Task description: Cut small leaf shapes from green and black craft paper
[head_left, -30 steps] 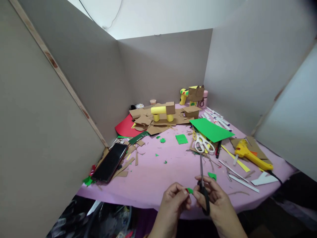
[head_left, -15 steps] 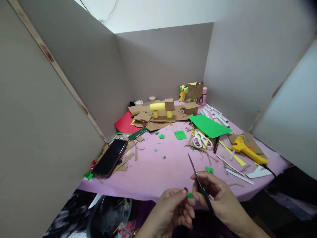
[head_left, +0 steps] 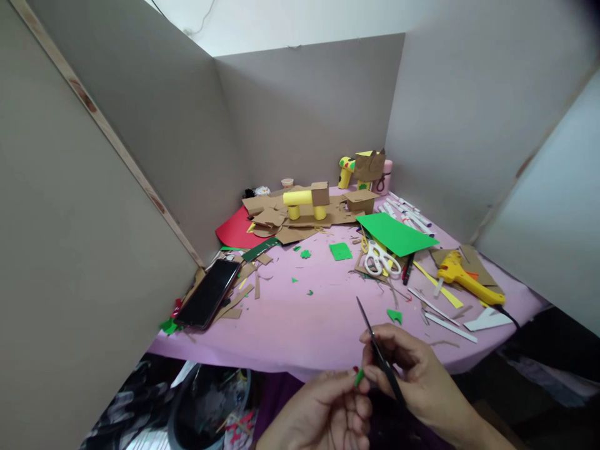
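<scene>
Between the thumb and fingers of my left hand [head_left: 325,409] is a small scrap of green paper [head_left: 359,377], seen nearly edge-on. My right hand [head_left: 412,369] is closed round dark scissors [head_left: 382,359], whose blades point up and away over the table's front edge. Both hands are close together, low in the view. A green paper offcut [head_left: 394,316] lies on the table just beyond my right hand. Farther in are a small green flower-like cutout [head_left: 305,254] and a green paper square [head_left: 340,251].
A yellow glue gun [head_left: 469,279], white-handled scissors [head_left: 382,259] and a green sheet [head_left: 396,234] lie on the right. On the left are a phone [head_left: 209,294] and cardboard scraps. A yellow tube figure [head_left: 300,198] stands at the back. Below the table is a bin [head_left: 175,415].
My left hand has shifted slightly down and turned, so the green scrap now shows nearly edge-on. My right hand still holds the scissors in about the same place. The view has tilted slightly.
</scene>
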`<state>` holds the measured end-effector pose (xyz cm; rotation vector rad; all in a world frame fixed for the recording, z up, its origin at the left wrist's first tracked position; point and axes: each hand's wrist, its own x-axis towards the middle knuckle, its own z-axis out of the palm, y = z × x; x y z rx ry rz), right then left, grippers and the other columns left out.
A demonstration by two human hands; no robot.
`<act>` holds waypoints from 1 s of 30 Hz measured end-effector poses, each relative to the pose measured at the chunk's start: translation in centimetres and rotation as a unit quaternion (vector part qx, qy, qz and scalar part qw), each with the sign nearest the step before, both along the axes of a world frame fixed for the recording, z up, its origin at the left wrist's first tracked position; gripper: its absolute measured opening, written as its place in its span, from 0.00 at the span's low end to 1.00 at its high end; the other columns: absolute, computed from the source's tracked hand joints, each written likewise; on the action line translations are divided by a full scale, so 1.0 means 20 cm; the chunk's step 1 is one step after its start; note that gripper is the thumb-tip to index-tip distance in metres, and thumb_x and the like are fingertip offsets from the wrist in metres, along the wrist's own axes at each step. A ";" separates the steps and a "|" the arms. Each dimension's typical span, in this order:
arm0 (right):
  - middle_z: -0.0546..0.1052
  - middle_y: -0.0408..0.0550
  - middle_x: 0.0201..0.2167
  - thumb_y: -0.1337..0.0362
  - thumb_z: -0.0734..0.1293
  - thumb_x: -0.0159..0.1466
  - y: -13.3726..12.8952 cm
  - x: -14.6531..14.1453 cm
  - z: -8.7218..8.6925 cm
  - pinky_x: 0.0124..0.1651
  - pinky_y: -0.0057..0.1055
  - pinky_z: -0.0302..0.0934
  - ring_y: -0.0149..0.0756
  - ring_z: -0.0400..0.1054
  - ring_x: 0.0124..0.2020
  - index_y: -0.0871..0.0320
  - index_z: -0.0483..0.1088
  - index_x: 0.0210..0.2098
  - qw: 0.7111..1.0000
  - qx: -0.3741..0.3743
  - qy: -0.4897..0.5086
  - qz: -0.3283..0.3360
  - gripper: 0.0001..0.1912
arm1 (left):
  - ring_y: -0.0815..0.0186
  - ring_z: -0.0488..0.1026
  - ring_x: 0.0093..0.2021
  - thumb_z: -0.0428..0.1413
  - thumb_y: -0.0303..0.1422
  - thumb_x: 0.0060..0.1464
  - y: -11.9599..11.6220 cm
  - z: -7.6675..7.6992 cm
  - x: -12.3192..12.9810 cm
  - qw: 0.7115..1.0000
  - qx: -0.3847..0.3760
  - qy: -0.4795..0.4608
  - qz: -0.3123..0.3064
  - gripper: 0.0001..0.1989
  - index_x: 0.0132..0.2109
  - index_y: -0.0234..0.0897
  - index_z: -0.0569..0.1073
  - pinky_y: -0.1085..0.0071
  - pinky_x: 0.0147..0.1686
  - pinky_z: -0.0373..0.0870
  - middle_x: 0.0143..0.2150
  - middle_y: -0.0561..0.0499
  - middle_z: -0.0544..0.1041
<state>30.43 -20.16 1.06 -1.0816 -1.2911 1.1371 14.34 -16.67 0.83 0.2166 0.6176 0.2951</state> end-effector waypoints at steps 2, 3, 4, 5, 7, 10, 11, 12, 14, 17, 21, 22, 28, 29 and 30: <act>0.73 0.41 0.25 0.68 0.68 0.57 0.00 0.00 0.00 0.27 0.26 0.59 0.30 0.67 0.25 0.54 0.67 0.39 1.000 -0.004 0.009 -0.002 0.10 | 0.75 0.72 0.19 0.60 0.27 0.50 -0.01 0.01 0.00 1.000 -0.017 -0.008 -0.001 0.07 0.34 0.25 0.74 0.78 0.23 0.68 0.21 0.52 0.74; 0.73 0.41 0.25 0.68 0.69 0.57 0.00 0.00 -0.01 0.27 0.25 0.59 0.30 0.67 0.25 0.54 0.67 0.39 1.000 -0.010 0.016 -0.009 0.11 | 0.75 0.71 0.19 0.61 0.28 0.49 -0.01 0.01 0.00 1.000 -0.007 -0.004 0.004 0.08 0.34 0.25 0.74 0.78 0.24 0.68 0.21 0.53 0.74; 0.73 0.41 0.26 0.68 0.69 0.57 0.00 0.00 -0.02 0.27 0.25 0.59 0.30 0.66 0.25 0.54 0.67 0.39 0.999 -0.017 0.027 -0.019 0.12 | 0.76 0.70 0.18 0.62 0.28 0.47 -0.01 0.01 0.01 1.000 0.023 0.006 0.017 0.08 0.33 0.26 0.74 0.78 0.23 0.67 0.21 0.53 0.74; 0.73 0.40 0.26 0.68 0.70 0.56 0.00 0.00 -0.03 0.27 0.24 0.59 0.29 0.66 0.26 0.53 0.67 0.40 0.998 -0.025 0.041 -0.033 0.12 | 0.76 0.69 0.17 0.63 0.30 0.46 -0.01 0.01 0.01 0.997 0.070 0.020 0.036 0.09 0.31 0.27 0.73 0.78 0.22 0.67 0.20 0.54 0.73; 0.73 0.39 0.27 0.67 0.71 0.56 -0.01 -0.01 -0.05 0.28 0.22 0.59 0.28 0.65 0.26 0.52 0.67 0.40 0.994 -0.039 0.075 -0.063 0.13 | 0.77 0.66 0.16 0.64 0.35 0.44 -0.02 0.01 0.02 0.977 0.190 0.061 0.078 0.12 0.26 0.30 0.71 0.79 0.21 0.64 0.19 0.54 0.73; 0.72 0.37 0.26 0.65 0.72 0.56 -0.03 -0.03 -0.06 0.26 0.21 0.58 0.25 0.63 0.24 0.50 0.67 0.40 0.990 -0.054 0.109 -0.077 0.14 | 0.76 0.64 0.18 0.63 0.40 0.45 -0.03 0.01 0.02 0.919 0.353 0.136 0.113 0.15 0.25 0.32 0.70 0.80 0.22 0.60 0.19 0.55 0.72; 0.72 0.37 0.26 0.64 0.72 0.55 -0.04 -0.04 -0.06 0.26 0.21 0.59 0.25 0.63 0.23 0.50 0.68 0.40 0.989 -0.056 0.114 -0.077 0.14 | 0.75 0.64 0.19 0.62 0.41 0.46 -0.03 0.01 0.02 0.897 0.396 0.158 0.115 0.16 0.26 0.32 0.70 0.79 0.23 0.60 0.19 0.55 0.71; 0.73 0.37 0.26 0.64 0.72 0.55 -0.05 -0.05 -0.06 0.26 0.21 0.59 0.25 0.63 0.23 0.50 0.68 0.40 0.988 -0.057 0.117 -0.078 0.15 | 0.74 0.65 0.20 0.60 0.42 0.47 -0.04 0.01 0.03 0.876 0.433 0.176 0.114 0.16 0.26 0.32 0.70 0.79 0.24 0.60 0.19 0.55 0.71; 0.72 0.37 0.26 0.64 0.72 0.55 -0.06 -0.06 -0.05 0.27 0.22 0.60 0.26 0.64 0.24 0.50 0.68 0.40 0.988 -0.054 0.117 -0.083 0.14 | 0.72 0.65 0.22 0.57 0.43 0.50 -0.06 0.02 0.03 0.840 0.492 0.205 0.102 0.16 0.27 0.32 0.70 0.77 0.25 0.60 0.21 0.53 0.70; 0.72 0.37 0.25 0.65 0.73 0.54 -0.06 -0.06 -0.03 0.27 0.22 0.59 0.27 0.65 0.24 0.51 0.68 0.39 0.990 -0.057 0.112 -0.070 0.14 | 0.69 0.65 0.23 0.55 0.43 0.51 -0.07 0.02 0.03 0.813 0.531 0.226 0.076 0.17 0.28 0.32 0.71 0.75 0.25 0.60 0.22 0.51 0.71; 0.71 0.36 0.25 0.66 0.73 0.54 -0.05 -0.05 -0.02 0.26 0.22 0.58 0.26 0.65 0.23 0.50 0.68 0.39 0.989 -0.063 0.122 -0.053 0.16 | 0.68 0.67 0.25 0.53 0.45 0.53 -0.07 0.01 0.03 0.846 0.488 0.201 0.075 0.18 0.30 0.32 0.73 0.74 0.28 0.62 0.24 0.50 0.73; 0.71 0.36 0.25 0.66 0.73 0.53 -0.05 -0.05 -0.02 0.27 0.22 0.58 0.26 0.64 0.24 0.51 0.68 0.39 0.989 -0.063 0.121 -0.057 0.16 | 0.69 0.68 0.25 0.55 0.44 0.52 -0.06 0.01 0.03 0.858 0.469 0.192 0.085 0.17 0.31 0.32 0.73 0.74 0.28 0.62 0.25 0.51 0.74; 0.70 0.37 0.25 0.65 0.72 0.54 -0.05 -0.06 -0.02 0.27 0.21 0.58 0.27 0.62 0.25 0.51 0.67 0.40 0.991 -0.060 0.108 -0.058 0.15 | 0.73 0.66 0.22 0.64 0.37 0.41 -0.05 0.01 0.03 0.886 0.403 0.192 0.123 0.12 0.26 0.31 0.73 0.78 0.25 0.59 0.20 0.53 0.73; 0.70 0.37 0.25 0.64 0.71 0.55 -0.04 -0.05 -0.02 0.27 0.22 0.58 0.27 0.62 0.25 0.51 0.66 0.40 0.991 -0.057 0.104 -0.062 0.14 | 0.74 0.66 0.21 0.65 0.36 0.40 -0.05 0.01 0.04 0.891 0.388 0.192 0.133 0.12 0.25 0.31 0.73 0.79 0.24 0.59 0.19 0.54 0.73; 0.70 0.37 0.26 0.64 0.70 0.56 -0.04 -0.05 -0.03 0.27 0.22 0.58 0.28 0.62 0.25 0.51 0.66 0.41 0.991 -0.054 0.099 -0.070 0.14 | 0.74 0.66 0.20 0.65 0.36 0.39 -0.05 0.01 0.04 0.897 0.371 0.191 0.144 0.12 0.25 0.31 0.73 0.79 0.23 0.58 0.18 0.55 0.73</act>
